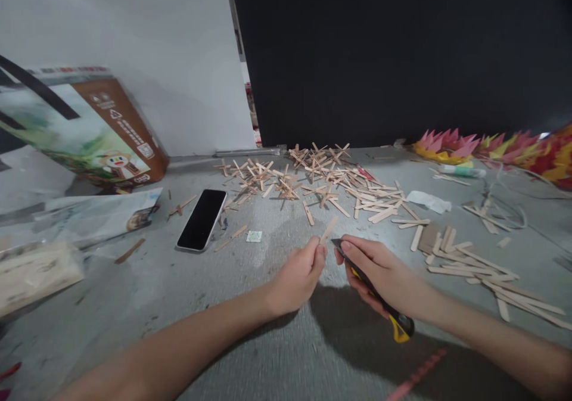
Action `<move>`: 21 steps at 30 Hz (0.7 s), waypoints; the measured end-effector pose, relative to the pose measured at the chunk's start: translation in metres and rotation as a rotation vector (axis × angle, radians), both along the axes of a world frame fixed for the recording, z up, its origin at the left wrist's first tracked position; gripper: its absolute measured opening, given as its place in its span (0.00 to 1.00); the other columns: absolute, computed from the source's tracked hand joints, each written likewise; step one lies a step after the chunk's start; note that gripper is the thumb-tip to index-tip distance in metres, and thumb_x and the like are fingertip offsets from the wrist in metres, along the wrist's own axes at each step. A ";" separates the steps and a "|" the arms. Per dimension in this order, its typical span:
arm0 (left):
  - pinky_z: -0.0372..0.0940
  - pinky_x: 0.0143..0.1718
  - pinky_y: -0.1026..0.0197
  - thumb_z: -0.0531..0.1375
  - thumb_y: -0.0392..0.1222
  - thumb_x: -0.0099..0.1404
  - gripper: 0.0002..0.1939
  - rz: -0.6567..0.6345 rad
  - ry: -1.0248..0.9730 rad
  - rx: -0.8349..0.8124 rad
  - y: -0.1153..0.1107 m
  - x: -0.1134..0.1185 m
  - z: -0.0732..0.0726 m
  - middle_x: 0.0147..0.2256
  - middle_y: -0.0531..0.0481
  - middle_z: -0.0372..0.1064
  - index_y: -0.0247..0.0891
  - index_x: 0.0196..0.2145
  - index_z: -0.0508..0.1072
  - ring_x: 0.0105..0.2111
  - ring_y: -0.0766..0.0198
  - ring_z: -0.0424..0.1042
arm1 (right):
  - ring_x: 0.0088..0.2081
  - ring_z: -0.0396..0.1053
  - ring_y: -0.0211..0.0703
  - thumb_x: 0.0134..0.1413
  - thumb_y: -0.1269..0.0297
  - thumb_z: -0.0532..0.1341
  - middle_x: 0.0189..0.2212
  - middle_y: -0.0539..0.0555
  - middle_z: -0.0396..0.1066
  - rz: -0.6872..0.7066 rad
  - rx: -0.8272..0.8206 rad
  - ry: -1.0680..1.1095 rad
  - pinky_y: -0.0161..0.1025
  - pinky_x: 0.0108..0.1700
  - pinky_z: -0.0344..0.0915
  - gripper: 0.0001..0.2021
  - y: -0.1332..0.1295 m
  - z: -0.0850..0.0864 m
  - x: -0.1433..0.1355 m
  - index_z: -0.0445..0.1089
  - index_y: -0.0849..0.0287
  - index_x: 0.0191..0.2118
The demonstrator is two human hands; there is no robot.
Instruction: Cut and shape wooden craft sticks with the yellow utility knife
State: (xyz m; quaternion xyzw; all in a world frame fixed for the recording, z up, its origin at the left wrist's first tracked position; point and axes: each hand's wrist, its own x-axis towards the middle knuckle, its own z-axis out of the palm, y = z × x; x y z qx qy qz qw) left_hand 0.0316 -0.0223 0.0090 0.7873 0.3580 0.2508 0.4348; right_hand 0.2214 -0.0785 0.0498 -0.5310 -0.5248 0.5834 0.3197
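Observation:
Between thumb and fingers, my left hand (pixel 298 277) pinches a wooden craft stick (pixel 329 229) that points up and away from me. Wrapped around a black and yellow utility knife (pixel 372 289), my right hand (pixel 379 270) is closed, with the thumb along its top. The knife's dark tip lies just right of the stick; whether they touch I cannot tell. Behind my hands lies a pile of craft sticks joined into crosses (pixel 286 180). More loose craft sticks (pixel 478 270) are scattered to the right of my right hand.
A smartphone (pixel 201 221) lies left of the pile, with a small pale square (pixel 254 236) nearby. A printed bag (pixel 107 133) and plastic packages (pixel 40 270) stand at the left. Pink and yellow paper petals (pixel 447 145), a glue stick (pixel 462 171) and a crumpled tissue (pixel 429 201) are at right.

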 end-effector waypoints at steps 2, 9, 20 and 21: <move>0.53 0.31 0.60 0.41 0.53 0.80 0.20 0.000 0.013 0.011 0.000 0.000 0.000 0.26 0.57 0.59 0.41 0.38 0.65 0.25 0.65 0.59 | 0.10 0.55 0.31 0.69 0.40 0.50 0.19 0.41 0.60 0.001 -0.006 -0.007 0.26 0.08 0.52 0.21 0.001 0.000 0.000 0.62 0.54 0.39; 0.55 0.34 0.60 0.41 0.52 0.80 0.20 -0.017 0.072 0.068 -0.001 -0.001 -0.006 0.29 0.54 0.65 0.41 0.40 0.66 0.28 0.63 0.64 | 0.11 0.56 0.30 0.68 0.39 0.50 0.19 0.41 0.60 -0.004 -0.021 -0.014 0.26 0.09 0.54 0.22 0.000 -0.001 -0.002 0.61 0.54 0.36; 0.60 0.37 0.59 0.39 0.52 0.80 0.20 -0.036 0.113 0.058 -0.002 -0.001 0.000 0.33 0.52 0.69 0.42 0.41 0.66 0.32 0.61 0.68 | 0.11 0.57 0.31 0.70 0.40 0.50 0.19 0.41 0.60 0.020 -0.036 -0.003 0.26 0.08 0.54 0.22 -0.001 -0.003 -0.003 0.61 0.54 0.37; 0.60 0.37 0.59 0.39 0.52 0.80 0.20 -0.034 0.114 0.058 -0.002 -0.001 0.000 0.32 0.52 0.69 0.42 0.41 0.65 0.32 0.61 0.68 | 0.11 0.57 0.31 0.70 0.40 0.50 0.19 0.41 0.60 0.016 -0.037 0.000 0.26 0.08 0.54 0.22 -0.001 -0.004 -0.003 0.60 0.54 0.37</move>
